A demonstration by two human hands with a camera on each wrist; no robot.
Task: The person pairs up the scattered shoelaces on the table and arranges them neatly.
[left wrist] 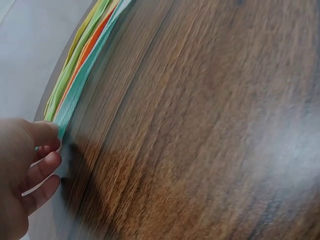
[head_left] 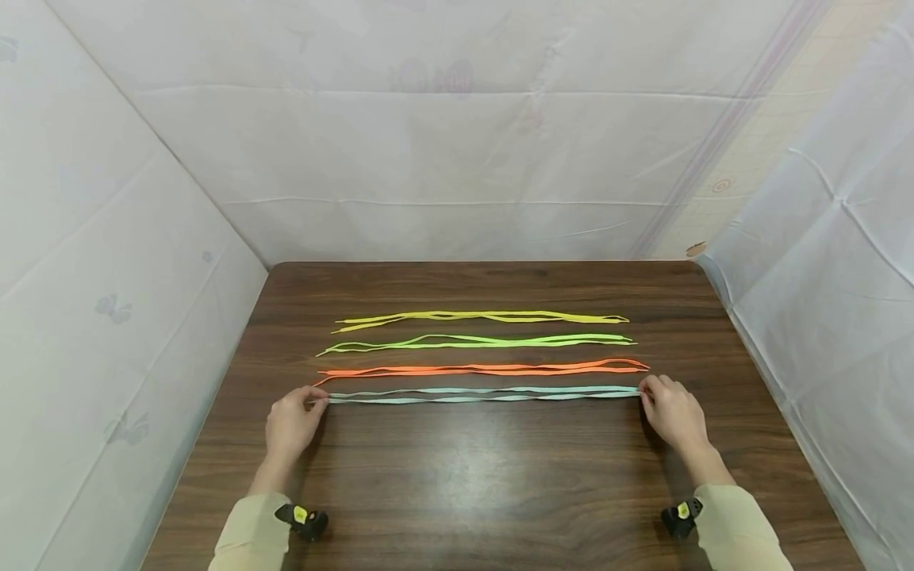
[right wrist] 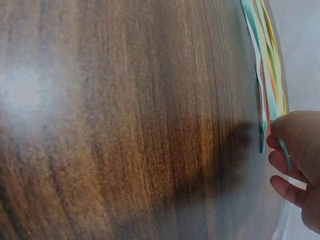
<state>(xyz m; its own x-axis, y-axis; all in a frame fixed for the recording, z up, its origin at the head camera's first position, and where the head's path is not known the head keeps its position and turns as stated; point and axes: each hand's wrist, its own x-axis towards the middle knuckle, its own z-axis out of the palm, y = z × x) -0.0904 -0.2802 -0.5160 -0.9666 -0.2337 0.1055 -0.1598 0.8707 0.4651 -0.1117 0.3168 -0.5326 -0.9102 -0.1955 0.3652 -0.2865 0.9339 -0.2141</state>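
Note:
A pale teal flat shoelace (head_left: 443, 390), laid double, stretches from side to side between both hands. At its left end my left hand (head_left: 294, 422) pinches it between thumb and fingertips. The right end is pinched by my right hand (head_left: 674, 412). In the left wrist view, the left hand (left wrist: 25, 170) has its thumb pressed on the teal lace (left wrist: 75, 97), with the other fingers loosely bent below. In the right wrist view, one thin tip of the lace pokes out below the thumb of the right hand (right wrist: 300, 150); another tip lies beside the hand.
Beyond the teal lace lie an orange shoelace (head_left: 400, 371), a lime green one (head_left: 457, 344) and a yellow one (head_left: 593, 319), roughly parallel. All rest on a dark wood-grain table (head_left: 471, 492). White sheeting (head_left: 457, 143) hangs behind and at both sides.

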